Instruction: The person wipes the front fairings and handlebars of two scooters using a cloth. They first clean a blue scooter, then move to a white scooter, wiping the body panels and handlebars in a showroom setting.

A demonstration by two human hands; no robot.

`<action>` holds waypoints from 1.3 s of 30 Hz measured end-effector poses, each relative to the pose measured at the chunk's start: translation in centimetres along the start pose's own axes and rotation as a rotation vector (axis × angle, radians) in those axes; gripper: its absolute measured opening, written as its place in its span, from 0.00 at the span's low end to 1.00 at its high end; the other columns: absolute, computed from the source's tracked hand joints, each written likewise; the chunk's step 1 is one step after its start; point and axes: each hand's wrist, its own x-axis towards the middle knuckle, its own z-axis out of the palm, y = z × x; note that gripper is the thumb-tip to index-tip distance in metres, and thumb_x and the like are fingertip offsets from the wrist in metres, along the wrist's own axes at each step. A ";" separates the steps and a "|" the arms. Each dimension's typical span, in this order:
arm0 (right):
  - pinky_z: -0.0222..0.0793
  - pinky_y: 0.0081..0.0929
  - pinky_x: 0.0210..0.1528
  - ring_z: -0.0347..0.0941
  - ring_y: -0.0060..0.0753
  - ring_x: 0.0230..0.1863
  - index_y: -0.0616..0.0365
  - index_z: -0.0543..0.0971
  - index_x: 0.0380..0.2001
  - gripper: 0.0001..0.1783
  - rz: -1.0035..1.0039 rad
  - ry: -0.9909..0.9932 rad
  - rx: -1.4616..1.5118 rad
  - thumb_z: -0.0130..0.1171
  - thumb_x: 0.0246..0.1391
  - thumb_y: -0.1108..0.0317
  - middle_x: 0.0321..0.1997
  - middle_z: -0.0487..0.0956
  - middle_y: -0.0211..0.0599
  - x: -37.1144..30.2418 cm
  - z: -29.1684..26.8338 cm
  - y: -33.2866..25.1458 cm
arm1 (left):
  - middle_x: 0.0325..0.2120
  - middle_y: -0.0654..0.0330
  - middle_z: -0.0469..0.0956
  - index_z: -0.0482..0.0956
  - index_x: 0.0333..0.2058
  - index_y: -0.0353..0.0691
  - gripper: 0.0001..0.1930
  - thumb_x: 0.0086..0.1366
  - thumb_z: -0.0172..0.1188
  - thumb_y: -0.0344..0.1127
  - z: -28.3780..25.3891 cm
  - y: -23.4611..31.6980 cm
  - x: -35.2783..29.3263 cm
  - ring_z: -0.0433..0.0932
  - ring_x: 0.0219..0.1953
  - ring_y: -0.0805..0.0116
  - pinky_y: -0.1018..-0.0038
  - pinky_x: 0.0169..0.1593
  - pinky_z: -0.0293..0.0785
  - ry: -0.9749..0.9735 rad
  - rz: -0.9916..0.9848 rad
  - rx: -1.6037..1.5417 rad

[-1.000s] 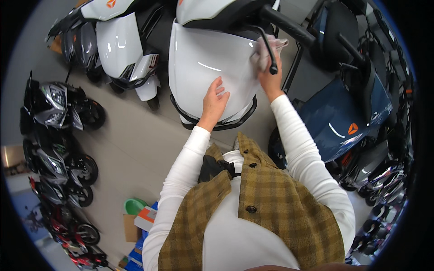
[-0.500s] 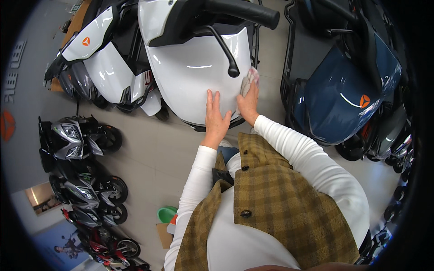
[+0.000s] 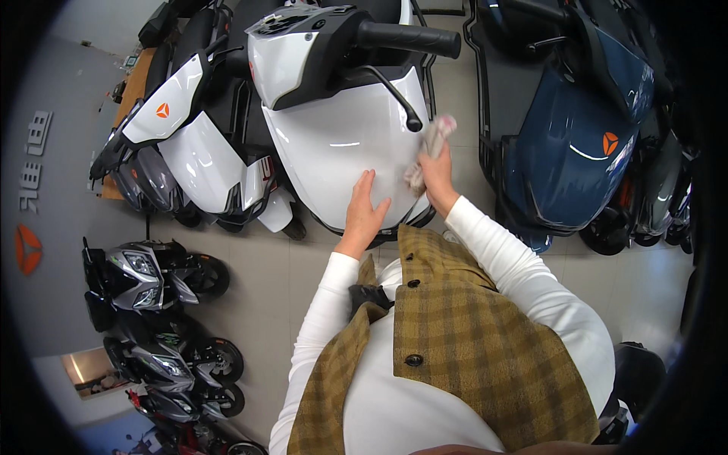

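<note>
A white scooter [image 3: 326,144] stands before me, its glossy front panel facing my hands. My left hand [image 3: 362,216] is at the panel's lower part, fingers stretched and thumb apart, with nothing held. At the panel's right edge, my right hand [image 3: 438,180] grips a crumpled pale cloth [image 3: 434,140] with a pinkish end. The cloth is slightly blurred and sticks out above and below the fingers. Above it hang the scooter's black brake lever [image 3: 394,98] and handlebar grip [image 3: 409,38]. Whether the cloth touches the panel I cannot tell.
A dark blue scooter [image 3: 565,144] stands to the right. Close on the left is another white scooter [image 3: 201,163]. Several motorcycles, including a grey one [image 3: 144,277], line the left side by a grey wall [image 3: 61,303]. Tiled floor [image 3: 265,303] lies between.
The view has shifted, so the scooters sit lower and the white one further right. My right hand and the cloth have moved slightly outward from the panel's edge. My left hand stays spread.
</note>
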 end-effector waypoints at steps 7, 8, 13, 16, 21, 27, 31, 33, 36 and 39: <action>0.56 0.55 0.69 0.59 0.55 0.75 0.47 0.72 0.66 0.39 -0.941 -0.056 -0.942 0.61 0.46 0.75 0.73 0.65 0.51 -0.8 8.0 -1.8 | 0.69 0.44 0.64 0.58 0.71 0.32 0.36 0.68 0.63 0.32 -1.6 -0.6 2.0 0.73 0.65 0.51 0.61 0.63 0.74 0.118 0.010 -0.307; 0.54 0.58 0.69 0.59 0.53 0.76 0.46 0.72 0.66 0.39 -1.125 -0.045 -1.154 0.64 0.47 0.74 0.74 0.64 0.51 -1.5 7.9 -1.0 | 0.67 0.44 0.66 0.59 0.70 0.31 0.35 0.68 0.63 0.33 -1.5 -1.3 1.9 0.74 0.65 0.53 0.62 0.63 0.74 0.145 0.000 -0.370; 0.55 0.60 0.67 0.60 0.42 0.76 0.38 0.75 0.64 0.34 -1.318 -0.513 -1.307 0.64 0.51 0.71 0.75 0.66 0.38 -4.3 3.2 2.3 | 0.53 0.47 0.81 0.71 0.60 0.30 0.25 0.67 0.64 0.34 -2.1 -5.7 -0.1 0.83 0.53 0.56 0.65 0.55 0.78 -0.022 -0.163 -0.214; 0.57 0.60 0.66 0.62 0.42 0.75 0.37 0.74 0.64 0.37 -1.294 -0.637 -1.337 0.65 0.48 0.72 0.74 0.68 0.36 -4.3 2.0 1.9 | 0.50 0.47 0.83 0.73 0.57 0.29 0.23 0.67 0.63 0.34 -1.3 -6.4 -1.2 0.84 0.52 0.57 0.66 0.55 0.78 -0.067 -0.152 -0.220; 0.59 0.58 0.65 0.64 0.43 0.73 0.36 0.77 0.62 0.37 -1.232 -0.482 -1.211 0.69 0.46 0.74 0.69 0.73 0.35 0.5 6.2 -5.4 | 0.59 0.47 0.77 0.69 0.64 0.32 0.26 0.69 0.61 0.32 -1.7 -3.4 -0.2 0.81 0.56 0.58 0.67 0.58 0.77 0.107 -0.065 -0.373; 0.77 0.39 0.52 0.82 0.47 0.51 0.43 0.85 0.51 0.21 -0.856 -0.616 -1.328 0.65 0.52 0.68 0.48 0.85 0.44 7.3 12.2 -15.2 | 0.62 0.48 0.75 0.69 0.66 0.35 0.27 0.70 0.60 0.33 -2.4 -0.8 -0.6 0.81 0.57 0.59 0.68 0.59 0.77 0.099 -0.060 -0.392; 0.74 0.38 0.59 0.80 0.50 0.55 0.53 0.82 0.55 0.22 -0.442 -0.774 -1.123 0.64 0.56 0.64 0.53 0.83 0.50 11.8 13.1 -17.2 | 0.62 0.48 0.75 0.68 0.67 0.37 0.28 0.71 0.61 0.36 -2.2 -1.7 -2.1 0.82 0.56 0.59 0.68 0.58 0.76 0.074 -0.117 -0.336; 0.73 0.39 0.61 0.79 0.51 0.57 0.54 0.82 0.55 0.22 -0.376 -0.710 -1.135 0.64 0.58 0.63 0.55 0.82 0.50 13.3 12.5 -16.7 | 0.62 0.48 0.75 0.68 0.67 0.37 0.29 0.70 0.61 0.37 -2.1 -2.2 -2.6 0.82 0.56 0.59 0.68 0.58 0.77 0.079 -0.137 -0.311; 0.72 0.39 0.62 0.78 0.51 0.58 0.54 0.81 0.56 0.21 -0.623 -0.480 -1.363 0.63 0.59 0.63 0.56 0.82 0.50 14.1 11.6 -16.1 | 0.62 0.48 0.75 0.68 0.67 0.38 0.29 0.69 0.62 0.38 -2.1 -3.0 -3.4 0.82 0.56 0.59 0.68 0.57 0.77 0.105 -0.156 -0.297; 0.71 0.40 0.63 0.77 0.52 0.60 0.54 0.81 0.56 0.21 -0.837 -0.245 -1.581 0.63 0.60 0.63 0.57 0.81 0.50 13.5 11.3 -16.7 | 0.62 0.48 0.76 0.69 0.67 0.38 0.30 0.69 0.63 0.39 -2.3 -4.1 -4.5 0.83 0.55 0.59 0.68 0.57 0.77 0.144 -0.187 -0.293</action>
